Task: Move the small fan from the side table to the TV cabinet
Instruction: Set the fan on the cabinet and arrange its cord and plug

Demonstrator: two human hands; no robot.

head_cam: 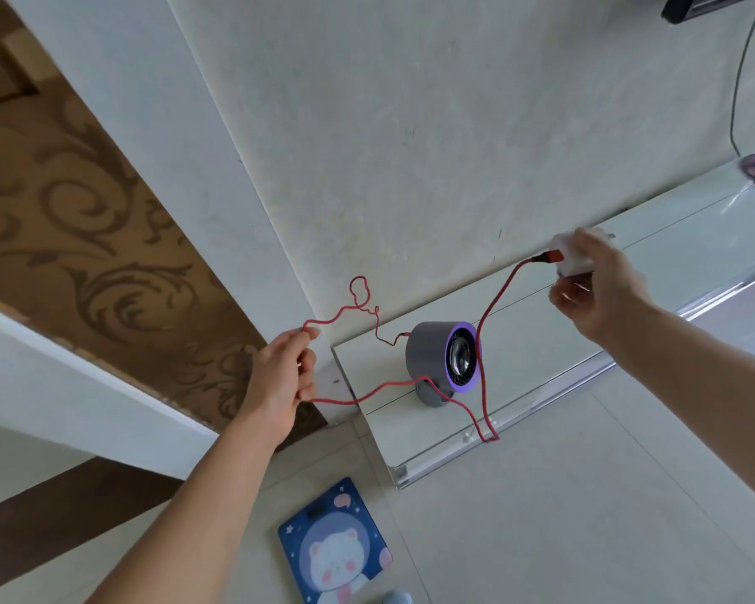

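Grey plastic with a purple ring round its grille, the small fan (443, 361) already stands upright on its foot at the near left end of the white TV cabinet (541, 342), face turned toward the viewer and a little right. What is left seems to be its red cable (493, 307), which runs from the back of the fan up along the wall, loops through the left hand (282, 372), sags across the cabinet front below the fan, dips over the near edge and climbs to the right hand (598, 285).

The left hand, left of the fan and off the cabinet's end, pinches the cable between curled fingers. The right hand, right of the fan and farther back, grips a white plug adapter (574, 257) with the cable's red connector in it.

The fan lies between the two hands, somewhat nearer the left. The cable's slack hangs in front of it, so I judge that drawing either hand away could drag the cord against the fan's foot and tip it.
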